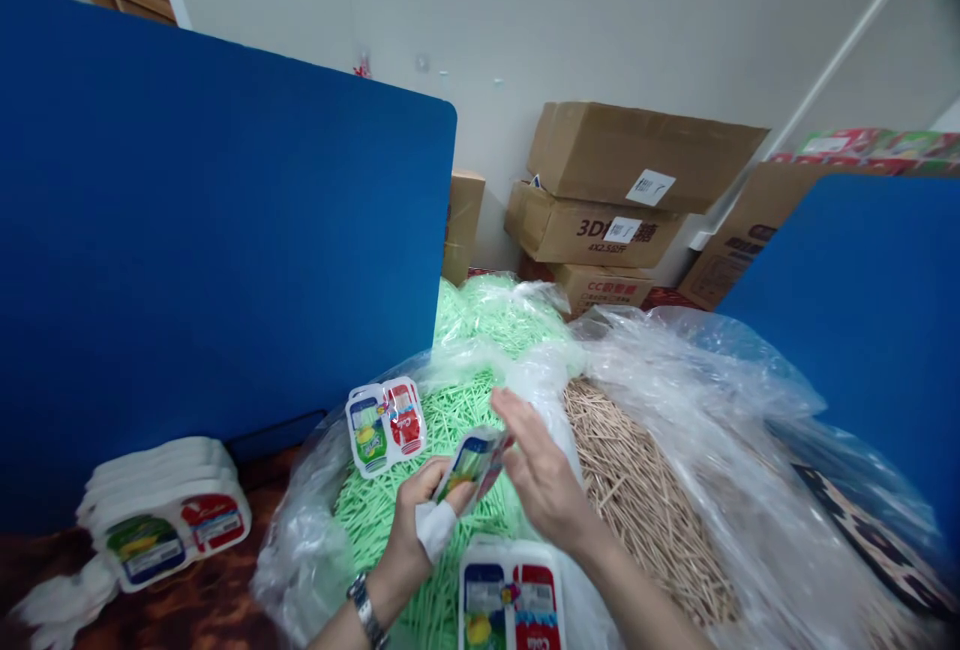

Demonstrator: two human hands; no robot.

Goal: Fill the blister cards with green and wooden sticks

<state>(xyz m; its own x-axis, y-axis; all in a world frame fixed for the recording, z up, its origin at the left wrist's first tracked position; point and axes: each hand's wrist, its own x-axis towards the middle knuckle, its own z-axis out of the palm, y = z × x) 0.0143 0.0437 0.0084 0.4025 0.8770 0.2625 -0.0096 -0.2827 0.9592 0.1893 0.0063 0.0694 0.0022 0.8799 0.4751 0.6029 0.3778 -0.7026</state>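
Note:
My left hand (421, 520), with a white wrap on its thumb side and a watch at the wrist, is closed around a small printed packet (471, 462). The packet is tilted, its lemon picture partly covered by my thumb. My right hand (536, 470) is beside the packet's right edge, fingers stretched out; whether it touches cannot be made out. Below both hands is a clear bag of thin green sticks (397, 520). A twin-can Sprite-and-Cola packet (386, 425) lies on the sticks to the left, and a similar white packet (511, 595) lies nearest me.
A stack of white packets (169, 520) stands at the left by crumpled white material (71, 605). Brown sticks (637, 490) fill a plastic bag at right. Blue panels (225, 230) rise on both sides. Cardboard boxes (607, 230) are stacked at the back wall.

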